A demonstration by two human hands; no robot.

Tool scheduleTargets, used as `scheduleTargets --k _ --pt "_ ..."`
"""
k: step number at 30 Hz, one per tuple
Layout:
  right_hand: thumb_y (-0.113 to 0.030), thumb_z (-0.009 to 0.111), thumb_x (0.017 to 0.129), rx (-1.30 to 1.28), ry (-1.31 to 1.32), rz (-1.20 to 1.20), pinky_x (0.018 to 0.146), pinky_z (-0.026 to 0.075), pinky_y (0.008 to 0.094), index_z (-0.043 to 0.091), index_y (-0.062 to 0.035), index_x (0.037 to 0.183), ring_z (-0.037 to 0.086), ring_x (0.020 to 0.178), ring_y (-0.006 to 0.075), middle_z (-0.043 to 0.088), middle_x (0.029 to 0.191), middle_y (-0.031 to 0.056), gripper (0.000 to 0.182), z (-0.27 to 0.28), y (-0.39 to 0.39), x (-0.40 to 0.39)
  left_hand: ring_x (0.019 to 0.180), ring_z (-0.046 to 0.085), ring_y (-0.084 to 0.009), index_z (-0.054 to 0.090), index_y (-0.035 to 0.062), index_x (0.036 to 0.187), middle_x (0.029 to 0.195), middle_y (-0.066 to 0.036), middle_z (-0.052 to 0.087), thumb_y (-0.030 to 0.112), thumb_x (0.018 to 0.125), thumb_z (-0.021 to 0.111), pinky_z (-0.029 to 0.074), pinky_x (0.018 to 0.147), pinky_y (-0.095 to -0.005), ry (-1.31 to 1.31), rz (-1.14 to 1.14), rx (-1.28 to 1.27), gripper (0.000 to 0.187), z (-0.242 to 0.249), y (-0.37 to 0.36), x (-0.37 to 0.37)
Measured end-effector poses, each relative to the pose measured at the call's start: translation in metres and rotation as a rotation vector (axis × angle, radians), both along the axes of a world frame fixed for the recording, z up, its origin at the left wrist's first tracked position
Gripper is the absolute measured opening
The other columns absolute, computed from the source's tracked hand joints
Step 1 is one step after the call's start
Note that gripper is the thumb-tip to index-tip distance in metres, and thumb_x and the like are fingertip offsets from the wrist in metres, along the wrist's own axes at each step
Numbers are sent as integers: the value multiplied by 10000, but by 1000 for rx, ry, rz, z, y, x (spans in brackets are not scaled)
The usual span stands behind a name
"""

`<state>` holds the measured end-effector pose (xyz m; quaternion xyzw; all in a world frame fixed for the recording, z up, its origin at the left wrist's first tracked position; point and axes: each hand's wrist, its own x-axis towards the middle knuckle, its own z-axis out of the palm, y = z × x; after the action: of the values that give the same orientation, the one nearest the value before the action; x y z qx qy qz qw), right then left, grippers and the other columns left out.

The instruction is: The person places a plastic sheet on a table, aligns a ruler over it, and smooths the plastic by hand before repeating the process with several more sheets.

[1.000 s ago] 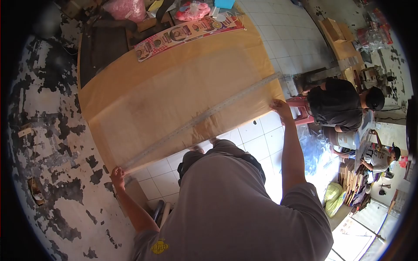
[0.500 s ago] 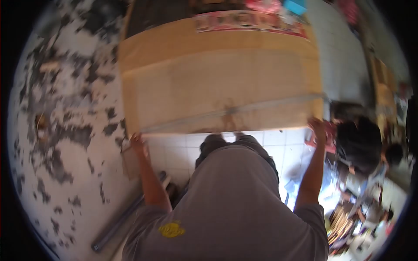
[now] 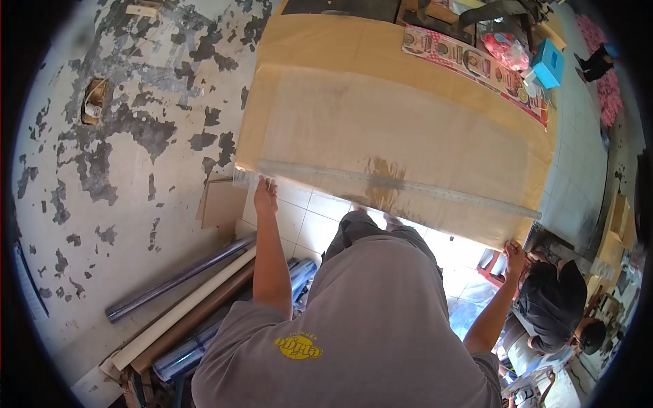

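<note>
A large translucent sheet point(image 3: 326, 119) lies over tan paper point(image 3: 326, 34) covering a table. A long, flat ruler point(image 3: 456, 194) runs across it near the front edge, and a brownish stain point(image 3: 385, 183) shows around its middle. My left hand point(image 3: 266, 195) is at the front left corner, its fingers bent at the sheet's edge just below the ruler's end. At the front right corner my right hand point(image 3: 514, 258) is closed on the sheet's edge, apart from the ruler. What lies between the fingertips is too small to see clearly.
Long rolls point(image 3: 183, 309) lean by the peeling wall point(image 3: 136, 197) at left, near a board point(image 3: 224, 204). A printed strip point(image 3: 476, 64), a blue box point(image 3: 547, 63) and a pink bag point(image 3: 507, 51) are at the far side. Another person point(image 3: 552, 292) is close at right.
The view has turned, so table and ruler now slope down to the right. Both hands stay at the front corners. The person at right has shifted lower in view.
</note>
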<state>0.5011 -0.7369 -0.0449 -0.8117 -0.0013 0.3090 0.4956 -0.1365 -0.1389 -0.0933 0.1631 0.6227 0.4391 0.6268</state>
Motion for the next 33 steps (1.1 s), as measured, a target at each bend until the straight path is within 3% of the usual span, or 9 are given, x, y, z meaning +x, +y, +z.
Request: scheduleTargets --k 9,15,17,19,21,22,25,28,33 --pt "-117 704 895 -22 -96 23 646 455 219 642 -26 1084 560 670 69 652 811 -13 219 2 2 -9 921 657 -223 273 -32 1434 1036 -144 658 56 905 642 532 836 -374 241 -101 211 651 38 52 33" --pt "-83 693 893 -29 -90 4 620 440 220 635 -13 1091 565 670 72 658 802 -2 218 3 7 -13 900 647 -277 209 19 1474 980 -116 638 96 830 726 526 861 -431 381 76 29 829 48 87 53" --pt "-67 690 888 -30 -84 0 622 462 225 619 -9 1083 580 671 82 660 805 12 216 2 7 -12 908 649 -309 318 -3 1417 991 -146 644 139 815 730 522 860 -434 1446 143 292 743 74 76 79" --pt "-46 679 880 -31 -73 22 612 478 228 595 0 1088 600 674 99 655 798 30 229 -4 1 -6 921 644 -324 428 2 1336 980 -158 635 185 806 729 512 852 -430 1890 -98 535 636 77 75 78" --pt "-27 674 871 -8 -57 8 605 477 226 592 -1 1085 597 666 97 649 790 25 231 -2 5 -8 938 631 -324 540 35 1230 949 -152 612 234 802 725 498 837 -418 1629 -617 737 507 49 102 56" --pt "-18 671 867 1 -50 0 601 476 225 591 -1 1084 595 662 96 646 786 22 232 -1 6 -8 875 629 -333 630 52 1063 948 -151 639 338 819 727 507 812 -398 1407 -741 568 388 51 110 55" --pt "-11 679 857 4 -40 26 599 475 225 593 -4 1070 590 669 93 642 782 19 230 -1 2 -4 807 632 -326 655 54 971 893 -138 671 369 830 730 510 768 -406 1113 -794 537 354 42 123 44" --pt "-16 681 857 -12 -4 39 602 473 229 595 -11 1066 582 672 93 652 801 22 226 -1 1 0 752 639 -247 668 44 879 814 -105 681 313 822 761 507 722 -370 1274 -1136 397 291 57 139 37" --pt "-89 700 882 -36 12 81 648 489 229 613 -54 1056 588 688 81 651 813 1 198 11 7 -1 733 606 -170 641 32 791 759 -67 642 202 792 787 490 705 -311 859 -1131 454 225 65 133 22"
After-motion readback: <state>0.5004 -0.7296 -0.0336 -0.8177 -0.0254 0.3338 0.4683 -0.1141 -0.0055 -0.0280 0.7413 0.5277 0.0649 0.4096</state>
